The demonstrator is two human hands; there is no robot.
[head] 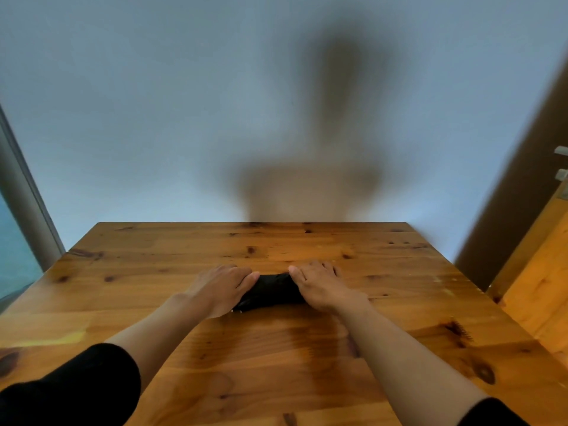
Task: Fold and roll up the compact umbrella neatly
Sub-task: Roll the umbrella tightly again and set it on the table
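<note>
A black compact umbrella (272, 290) lies crosswise on the wooden table (276, 364), bunched into a short roll. My left hand (219, 287) lies palm-down over its left end, fingers fairly straight and pressing on the fabric. My right hand (319, 284) covers its right end the same way, fingers reaching over the far side. Only the middle stretch of black fabric shows between the hands; both ends are hidden under them. Small pale rib tips peek out near my left palm.
The table's far edge (252, 223) meets a pale wall. A wooden cabinet or door (541, 287) stands close to the table's right side. A window frame (27, 192) runs along the left.
</note>
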